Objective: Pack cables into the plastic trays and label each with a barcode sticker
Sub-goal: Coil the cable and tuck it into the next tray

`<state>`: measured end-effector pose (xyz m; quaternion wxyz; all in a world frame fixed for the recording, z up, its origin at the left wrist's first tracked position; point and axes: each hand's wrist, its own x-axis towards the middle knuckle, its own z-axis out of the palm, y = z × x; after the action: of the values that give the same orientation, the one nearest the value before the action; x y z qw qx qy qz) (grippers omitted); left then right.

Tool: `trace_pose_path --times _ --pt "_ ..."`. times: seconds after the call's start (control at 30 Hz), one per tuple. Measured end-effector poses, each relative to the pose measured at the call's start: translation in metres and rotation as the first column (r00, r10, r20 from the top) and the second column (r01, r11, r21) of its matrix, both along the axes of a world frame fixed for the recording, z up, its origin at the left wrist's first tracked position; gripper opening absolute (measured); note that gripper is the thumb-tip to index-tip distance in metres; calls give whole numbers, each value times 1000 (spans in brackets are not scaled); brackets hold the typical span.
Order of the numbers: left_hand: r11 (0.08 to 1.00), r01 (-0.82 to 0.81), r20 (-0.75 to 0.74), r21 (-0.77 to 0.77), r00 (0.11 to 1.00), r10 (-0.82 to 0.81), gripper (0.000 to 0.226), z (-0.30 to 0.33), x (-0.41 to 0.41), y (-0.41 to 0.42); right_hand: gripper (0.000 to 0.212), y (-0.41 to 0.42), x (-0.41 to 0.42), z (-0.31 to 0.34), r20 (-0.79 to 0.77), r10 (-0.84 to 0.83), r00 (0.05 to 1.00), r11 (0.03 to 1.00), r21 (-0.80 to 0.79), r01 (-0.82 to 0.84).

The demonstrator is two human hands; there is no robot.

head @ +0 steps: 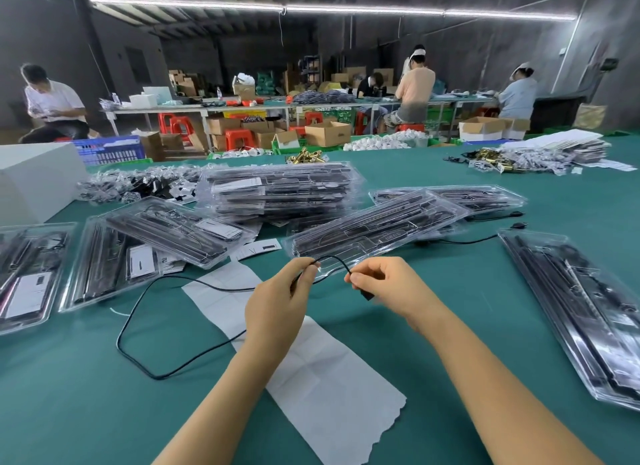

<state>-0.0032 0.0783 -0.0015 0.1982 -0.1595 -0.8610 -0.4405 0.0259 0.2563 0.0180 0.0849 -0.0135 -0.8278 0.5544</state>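
Head view shows us two bare hands at lower centre, both pinching one thin black cable [138, 312]; our left hand [277, 303] nips it between thumb and fingertips, our right hand [388, 286] curls round its dark plug end; between them the cord arches in a small hump, and its slack loops left across the green table [86, 412]. Under our forearms lies one long white paper strip [329, 388], creased, with a ragged lower edge. Clear, glossy plastic trays holding black rods ring the hands: one just above our fingers [377, 227], one at far right [571, 312], three at left, and a heaped stack [280, 187] at centre whose count we cannot tell. One white box [31, 180] sits at left; four people work at benches along the top of the frame.
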Motion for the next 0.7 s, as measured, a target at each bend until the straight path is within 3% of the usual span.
trace_pose_path --times 0.2,0.43,0.57,0.7 --pt "990 56 10 133 998 -58 22 -1 5 8 6 -23 1 -7 62 110 992 987 -127 -101" --pt "976 140 26 169 989 -147 19 -3 7 12 4 -31 -2 -11 33 10 999 936 -353 2" --pt "946 121 42 301 989 -139 30 -6 10 12 4 -31 -1 -12 7 -39 999 910 -412 39" --pt "974 71 6 215 997 -74 26 -8 9 12 5 -33 -1 -11 4 -87 996 880 -468 79"
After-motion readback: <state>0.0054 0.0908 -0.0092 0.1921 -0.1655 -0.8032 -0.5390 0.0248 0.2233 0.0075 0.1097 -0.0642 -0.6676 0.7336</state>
